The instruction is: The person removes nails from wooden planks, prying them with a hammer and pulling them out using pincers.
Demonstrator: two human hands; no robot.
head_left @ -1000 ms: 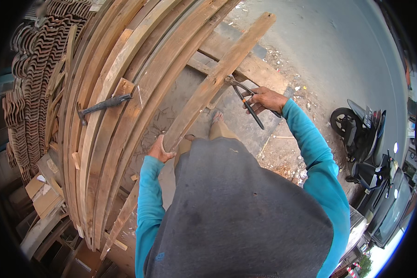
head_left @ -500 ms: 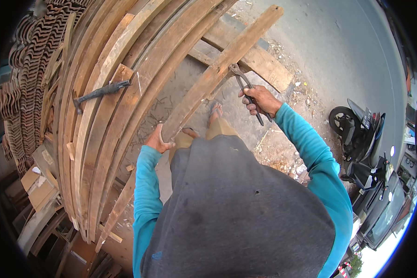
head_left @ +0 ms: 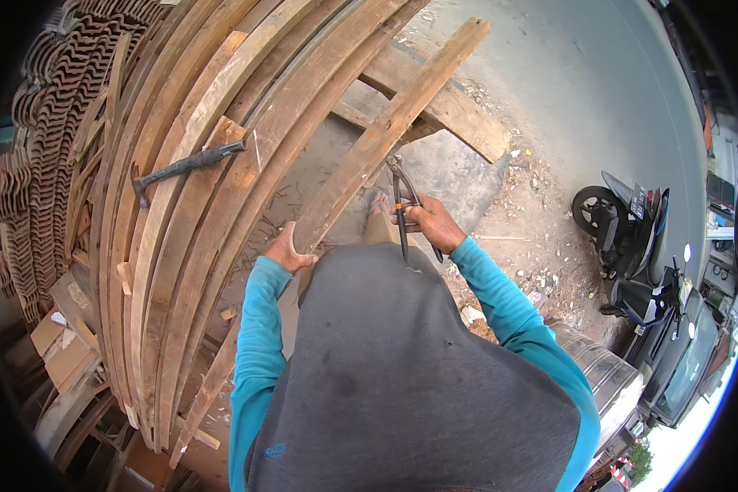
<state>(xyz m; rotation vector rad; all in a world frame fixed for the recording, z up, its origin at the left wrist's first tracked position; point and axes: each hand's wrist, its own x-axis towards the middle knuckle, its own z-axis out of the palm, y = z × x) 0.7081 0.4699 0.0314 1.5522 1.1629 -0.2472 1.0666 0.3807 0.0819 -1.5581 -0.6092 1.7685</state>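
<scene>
Long board (head_left: 389, 131): slants from just beside centre toward 1 o'clock, crossing above a wide plank (head_left: 471, 121); that plank probably props the far part, which would let one hand manage the near end.
Left hand (head_left: 285, 248): grasping the board's near end, just 9 o'clock of centre, with the thumb toward the person's body and most of the fingers hidden; holding the very end likely keeps the board from swivelling and leaves its right edge free.
Right hand (head_left: 428, 223): clasped round the handles of the pincers (head_left: 399, 207), a little to 2 o'clock of centre; a hold low on the handles presumably gives leverage.
Pincers' head: points toward 12 o'clock, near the board's right edge (whether it touches or bites on anything, I cannot tell).
Hammer (head_left: 193, 161): lies at 10 o'clock across the timber stack (head_left: 172, 230), its handle pointing toward 2 o'clock; the stack seems to serve as a handy shelf.
Timber stack: sweeps from 12 round to 8 o'clock, its lengths side by side, perhaps to save ground.
Roof tiles (head_left: 53, 148): packed in rows near 10 o'clock, beyond the timbers.
Motorbike (head_left: 613, 234): parked at 3 o'clock, well apart from the work.
</scene>
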